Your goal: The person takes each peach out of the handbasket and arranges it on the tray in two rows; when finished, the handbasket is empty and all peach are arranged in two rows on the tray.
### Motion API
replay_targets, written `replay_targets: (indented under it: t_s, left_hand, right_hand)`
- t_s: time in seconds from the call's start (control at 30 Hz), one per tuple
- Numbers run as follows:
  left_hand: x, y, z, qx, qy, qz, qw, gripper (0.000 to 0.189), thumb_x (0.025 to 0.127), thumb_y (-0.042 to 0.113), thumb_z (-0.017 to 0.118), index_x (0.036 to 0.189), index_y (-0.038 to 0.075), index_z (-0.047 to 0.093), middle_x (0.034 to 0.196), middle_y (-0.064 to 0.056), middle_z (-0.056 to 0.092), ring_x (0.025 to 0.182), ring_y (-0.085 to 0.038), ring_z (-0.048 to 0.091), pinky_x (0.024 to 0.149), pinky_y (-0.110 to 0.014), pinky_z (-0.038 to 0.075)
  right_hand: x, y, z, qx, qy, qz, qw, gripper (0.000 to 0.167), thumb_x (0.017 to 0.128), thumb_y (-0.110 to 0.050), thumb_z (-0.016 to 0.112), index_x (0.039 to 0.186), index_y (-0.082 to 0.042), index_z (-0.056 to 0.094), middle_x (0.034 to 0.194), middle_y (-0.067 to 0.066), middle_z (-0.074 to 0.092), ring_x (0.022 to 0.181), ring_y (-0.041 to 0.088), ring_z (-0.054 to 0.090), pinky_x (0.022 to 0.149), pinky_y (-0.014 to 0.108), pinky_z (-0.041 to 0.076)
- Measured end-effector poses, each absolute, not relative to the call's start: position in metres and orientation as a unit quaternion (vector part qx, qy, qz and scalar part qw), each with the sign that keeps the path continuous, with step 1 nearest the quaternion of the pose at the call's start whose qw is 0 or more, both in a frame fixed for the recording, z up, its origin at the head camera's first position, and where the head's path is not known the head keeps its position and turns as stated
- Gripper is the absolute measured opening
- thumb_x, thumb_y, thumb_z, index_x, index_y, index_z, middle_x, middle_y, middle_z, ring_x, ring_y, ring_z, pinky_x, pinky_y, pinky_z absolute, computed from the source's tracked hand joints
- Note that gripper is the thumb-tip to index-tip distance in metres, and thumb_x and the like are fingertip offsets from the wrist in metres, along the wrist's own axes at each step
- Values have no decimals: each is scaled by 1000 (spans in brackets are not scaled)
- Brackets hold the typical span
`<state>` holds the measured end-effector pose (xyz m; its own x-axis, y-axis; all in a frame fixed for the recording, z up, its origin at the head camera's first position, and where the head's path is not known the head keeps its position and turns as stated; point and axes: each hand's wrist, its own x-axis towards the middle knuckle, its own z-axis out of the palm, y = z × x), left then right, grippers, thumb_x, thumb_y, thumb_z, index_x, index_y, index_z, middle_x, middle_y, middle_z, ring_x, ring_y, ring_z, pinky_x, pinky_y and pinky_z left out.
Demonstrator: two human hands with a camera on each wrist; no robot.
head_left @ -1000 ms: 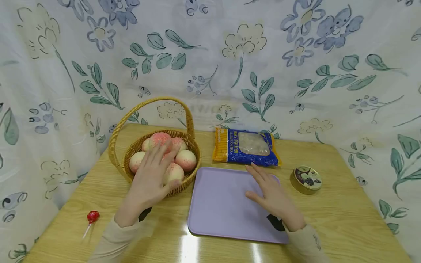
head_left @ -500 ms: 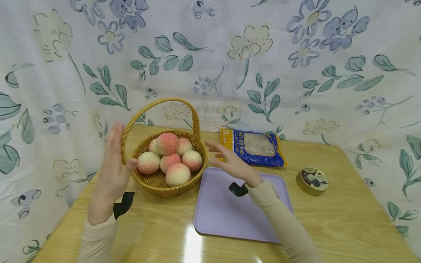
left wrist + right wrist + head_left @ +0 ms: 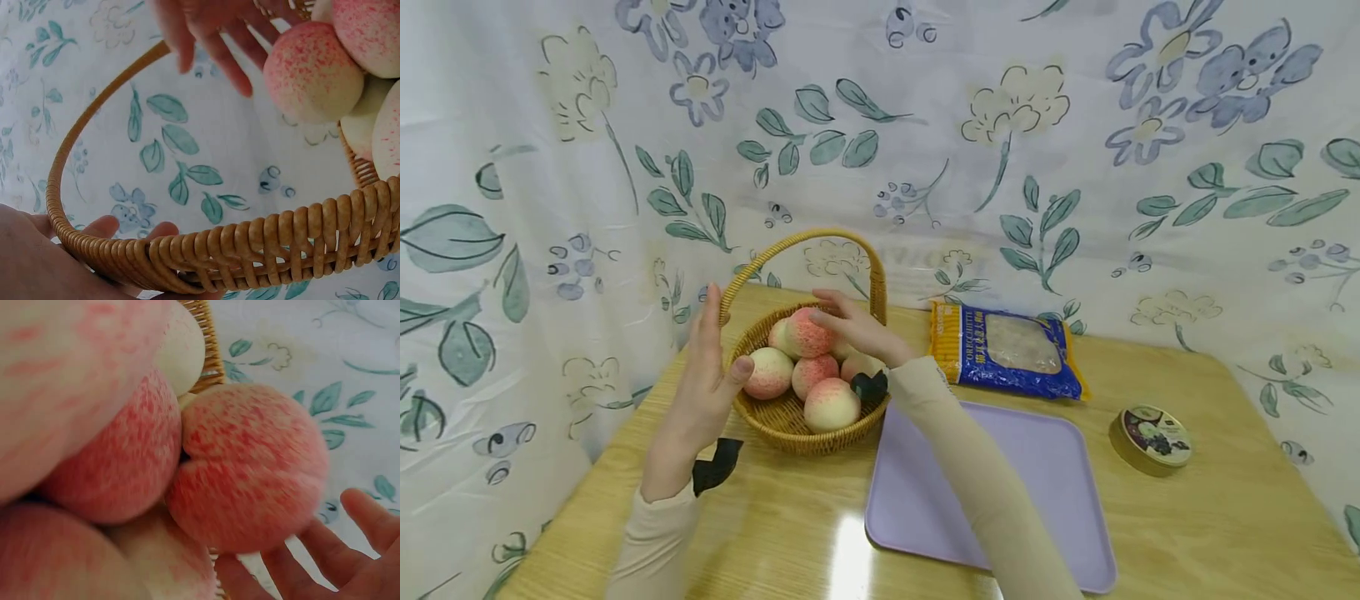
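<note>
Right hand (image 3: 857,329), fingers spread, touches top peach (image 3: 808,332).

A woven wicker basket (image 3: 790,421) with an arched handle is set upright on the table, and pink-speckled peach buns (image 3: 807,333) are piled in it, the topmost bun uppermost

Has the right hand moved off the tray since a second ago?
Yes. The right hand has left the purple tray and crossed leftward to the basket, its fingers now over the top peach.
</note>
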<state>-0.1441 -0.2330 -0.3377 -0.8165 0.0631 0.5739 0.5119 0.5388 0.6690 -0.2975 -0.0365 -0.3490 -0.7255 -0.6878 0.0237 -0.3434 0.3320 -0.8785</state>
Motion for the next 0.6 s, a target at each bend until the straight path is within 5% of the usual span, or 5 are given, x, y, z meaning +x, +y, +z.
replay_targets:
  t_s: [0.27, 0.4, 0.6]
  left_hand:
    - [-143, -234, -341, -177, -845, -446, 236, 78, 102, 34, 46, 156, 14, -5, 143, -27, 27, 108, -33, 45, 89, -33, 35]
    - [-144, -237, -342, -184, -852, -423, 249, 78, 102, 36, 46, 156, 14, -6, 151, -24, 18, 104, -25, 45, 84, -22, 36]
    - [-148, -241, -339, -220, -838, -418, 272, 79, 102, 45, 41, 156, 11, -4, 163, -9, 0, 111, -20, 41, 83, -23, 38]
  right_hand:
    - [-306, -66, -360, -302, 813, -444, 224, 67, 93, -22, 65, 151, -14, 32, 150, 10, 40, 134, 25, 45, 105, 40, 42]
    - [-306, -69, -359, -314, 802, -448, 240, 73, 87, -14, 71, 150, -16, 35, 144, 10, 47, 124, 23, 52, 96, 34, 48]
    - [-310, -68, -358, -325, 796, -461, 220, 69, 84, -15, 73, 146, -17, 42, 139, 7, 52, 115, 17, 54, 91, 30, 49]
